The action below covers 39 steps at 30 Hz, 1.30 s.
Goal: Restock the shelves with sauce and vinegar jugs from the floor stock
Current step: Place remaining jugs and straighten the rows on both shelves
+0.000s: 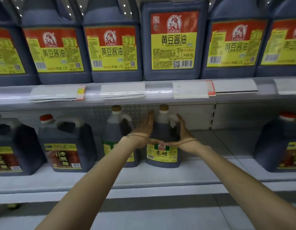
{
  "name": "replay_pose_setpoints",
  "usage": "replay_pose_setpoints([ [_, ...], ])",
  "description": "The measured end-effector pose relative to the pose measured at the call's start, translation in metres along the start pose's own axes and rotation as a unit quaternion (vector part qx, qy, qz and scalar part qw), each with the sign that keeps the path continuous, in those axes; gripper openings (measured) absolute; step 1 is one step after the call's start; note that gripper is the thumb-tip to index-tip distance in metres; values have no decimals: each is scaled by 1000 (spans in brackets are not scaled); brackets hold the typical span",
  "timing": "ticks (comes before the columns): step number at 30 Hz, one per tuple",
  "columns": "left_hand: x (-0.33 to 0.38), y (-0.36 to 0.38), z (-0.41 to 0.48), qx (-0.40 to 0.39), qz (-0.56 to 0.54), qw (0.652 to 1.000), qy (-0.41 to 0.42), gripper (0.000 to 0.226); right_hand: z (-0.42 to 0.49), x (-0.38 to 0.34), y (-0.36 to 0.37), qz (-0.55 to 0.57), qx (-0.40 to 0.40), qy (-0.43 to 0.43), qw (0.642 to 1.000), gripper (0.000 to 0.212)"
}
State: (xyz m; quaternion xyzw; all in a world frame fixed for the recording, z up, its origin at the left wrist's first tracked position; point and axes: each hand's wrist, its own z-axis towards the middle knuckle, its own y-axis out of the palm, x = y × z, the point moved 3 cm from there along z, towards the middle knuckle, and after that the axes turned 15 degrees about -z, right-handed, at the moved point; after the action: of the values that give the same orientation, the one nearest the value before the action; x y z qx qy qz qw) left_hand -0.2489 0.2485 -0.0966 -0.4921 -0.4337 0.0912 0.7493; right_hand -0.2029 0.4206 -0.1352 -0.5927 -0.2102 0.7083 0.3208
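Vinegar jug (162, 154) upright, cap up, label outward, between straight fingers (151, 119) of left hand (142, 131) and right hand (183, 130).

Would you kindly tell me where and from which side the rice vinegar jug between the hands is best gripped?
Probably by the loop handle beside the neck of the rice vinegar jug, from the front right: it stands upright, the loop sits on its right shoulder, and a neighbouring jug crowds its left. The left hand and right hand press its sides.
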Motion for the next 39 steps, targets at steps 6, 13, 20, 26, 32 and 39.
replay_pose_setpoints([
  [6,-7,-7,26,-6,-73,997,5,92,1,7,5,-24,10,65,998,90],
  [13,-15,-12,45,-12,-75,992,100,81,2,11,12,-38,30,124,991,114],
  [20,-28,-4,49,-62,-120,988,76,77,-10,10,15,-83,98,149,980,115],
  [26,-17,2,45,-86,-178,979,45,100,-18,12,-3,-125,77,143,979,102],
  [32,4,31,54,-125,-259,958,4,72,-31,26,-37,-103,15,128,986,79],
  [39,54,73,76,-111,-308,945,-12,71,-57,51,-89,-99,-66,186,975,43],
])
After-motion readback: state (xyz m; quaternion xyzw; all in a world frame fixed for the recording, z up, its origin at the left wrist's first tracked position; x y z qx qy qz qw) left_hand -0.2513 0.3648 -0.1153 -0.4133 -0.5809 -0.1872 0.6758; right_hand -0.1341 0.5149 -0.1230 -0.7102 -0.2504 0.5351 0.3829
